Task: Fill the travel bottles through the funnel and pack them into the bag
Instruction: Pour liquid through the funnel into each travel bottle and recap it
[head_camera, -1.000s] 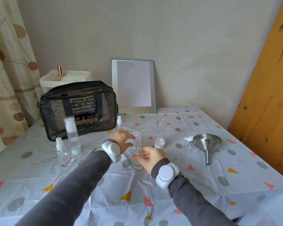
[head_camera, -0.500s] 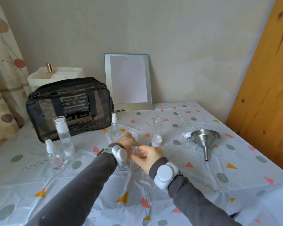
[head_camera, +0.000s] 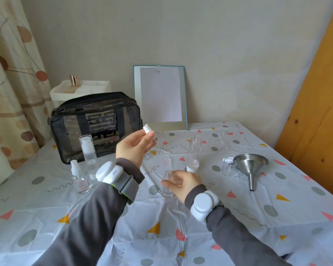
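Small bottle [head_camera: 167,186]: clear plastic, round-bodied, upright on the desk near its middle, threaded neck bare.
Right hand [head_camera: 183,182]: fingers curled round the small bottle's body, gripping it where it stands.
White cap [head_camera: 148,130]: a smooth, stubby cylinder held up in the air in front of the bag.
Left hand [head_camera: 134,148]: raised, palm toward the camera, pinching the white cap between thumb and fingertips.
Since half a second ago: both hands were bunched together at the bottle's top; now the left hand has lifted away with the cap, and the neck stands open.
Tall bottle [head_camera: 194,153]: a clear, uncapped cylinder with a white base, just behind the right hand.
Funnel [head_camera: 250,166]: brushed steel, a wide cone with a narrow spout, tipped on its rim to the right, beside a small clear cup [head_camera: 227,167].
Left group: a pump bottle [head_camera: 88,153] under a clear cover and a little spray bottle [head_camera: 77,177], both see-through with white tops.
Bag [head_camera: 96,125]: clear vinyl panels with black trim, boxy, at the desk's far left (whether it is zipped cannot be told).
Desk [head_camera: 161,229]: covered by a glossy, creased pale cloth printed with dots, triangles and squiggles.
Room: a plain wall with a clipboard [head_camera: 161,96] leaning on it, a patterned curtain [head_camera: 8,73] on the left, and a knotty wooden panel [head_camera: 315,96] on the right.
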Demonstrator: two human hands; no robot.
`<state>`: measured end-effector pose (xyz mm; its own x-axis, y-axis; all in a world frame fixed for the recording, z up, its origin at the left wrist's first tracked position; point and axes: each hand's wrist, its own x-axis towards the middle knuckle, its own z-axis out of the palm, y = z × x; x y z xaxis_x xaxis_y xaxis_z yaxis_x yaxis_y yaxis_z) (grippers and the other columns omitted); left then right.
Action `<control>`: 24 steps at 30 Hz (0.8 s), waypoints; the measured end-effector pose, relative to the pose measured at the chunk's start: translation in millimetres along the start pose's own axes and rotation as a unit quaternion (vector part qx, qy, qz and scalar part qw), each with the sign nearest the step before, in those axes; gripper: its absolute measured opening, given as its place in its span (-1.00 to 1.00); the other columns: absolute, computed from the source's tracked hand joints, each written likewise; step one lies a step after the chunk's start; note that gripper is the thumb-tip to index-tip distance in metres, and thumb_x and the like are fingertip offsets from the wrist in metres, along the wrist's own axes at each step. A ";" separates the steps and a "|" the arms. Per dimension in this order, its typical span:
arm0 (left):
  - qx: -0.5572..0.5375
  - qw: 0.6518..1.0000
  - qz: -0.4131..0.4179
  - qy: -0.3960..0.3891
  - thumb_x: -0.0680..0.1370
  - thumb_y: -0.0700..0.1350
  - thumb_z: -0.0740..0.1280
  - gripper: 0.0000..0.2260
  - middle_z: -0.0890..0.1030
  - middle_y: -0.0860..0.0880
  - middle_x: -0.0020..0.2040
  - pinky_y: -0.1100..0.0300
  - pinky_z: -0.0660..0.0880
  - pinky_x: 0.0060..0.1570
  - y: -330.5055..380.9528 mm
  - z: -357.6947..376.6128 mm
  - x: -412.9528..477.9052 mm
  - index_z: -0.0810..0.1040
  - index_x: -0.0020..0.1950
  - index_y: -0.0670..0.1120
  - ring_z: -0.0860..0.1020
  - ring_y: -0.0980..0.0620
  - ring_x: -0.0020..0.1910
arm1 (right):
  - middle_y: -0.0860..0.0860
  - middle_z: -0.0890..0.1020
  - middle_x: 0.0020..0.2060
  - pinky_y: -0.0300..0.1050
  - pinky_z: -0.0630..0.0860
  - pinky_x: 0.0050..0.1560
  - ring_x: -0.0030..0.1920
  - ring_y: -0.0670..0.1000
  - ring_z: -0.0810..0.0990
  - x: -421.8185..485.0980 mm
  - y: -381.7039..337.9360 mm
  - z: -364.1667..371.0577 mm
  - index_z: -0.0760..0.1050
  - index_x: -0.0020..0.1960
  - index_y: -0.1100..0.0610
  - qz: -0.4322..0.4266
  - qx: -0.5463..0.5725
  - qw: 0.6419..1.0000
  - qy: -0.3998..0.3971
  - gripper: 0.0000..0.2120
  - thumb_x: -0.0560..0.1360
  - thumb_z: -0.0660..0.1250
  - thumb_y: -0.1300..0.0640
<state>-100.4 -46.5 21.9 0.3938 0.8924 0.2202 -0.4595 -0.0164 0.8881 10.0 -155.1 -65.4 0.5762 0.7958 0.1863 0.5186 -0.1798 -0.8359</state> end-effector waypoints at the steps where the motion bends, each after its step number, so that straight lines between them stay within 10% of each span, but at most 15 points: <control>1: -0.010 1.000 -0.002 0.003 0.39 -0.18 0.46 -0.69 0.70 -0.07 -0.19 0.30 0.57 -0.19 -0.1 -0.8 -3.3 0.57 0.09 -0.24 0.67 0.03 -0.18 | -0.16 0.57 -0.24 -0.57 0.40 -0.21 -0.25 -0.28 0.55 -1.2 -0.9 -0.3 0.58 -0.01 0.10 0.000 -0.004 1.000 -0.002 -0.63 0.31 0.48 -0.11; 24: 0.153 0.982 0.059 -0.090 0.37 -0.13 0.45 -0.90 0.68 0.08 -0.26 0.24 0.60 -0.15 -9.4 3.3 -25.2 0.61 -0.15 0.02 0.66 0.11 -0.24 | -0.02 0.64 -0.08 -0.51 0.38 -0.19 -0.17 -0.19 0.56 -0.4 -0.9 0.9 0.57 0.01 0.10 0.006 0.005 1.000 -0.013 -0.63 0.34 0.45 -0.11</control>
<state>-103.4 -70.3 9.4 0.4990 0.7821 0.3732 -0.2612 -0.2749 0.9253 8.8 -154.8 -65.2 0.5662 0.8080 0.1629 0.5056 -0.1844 -0.8429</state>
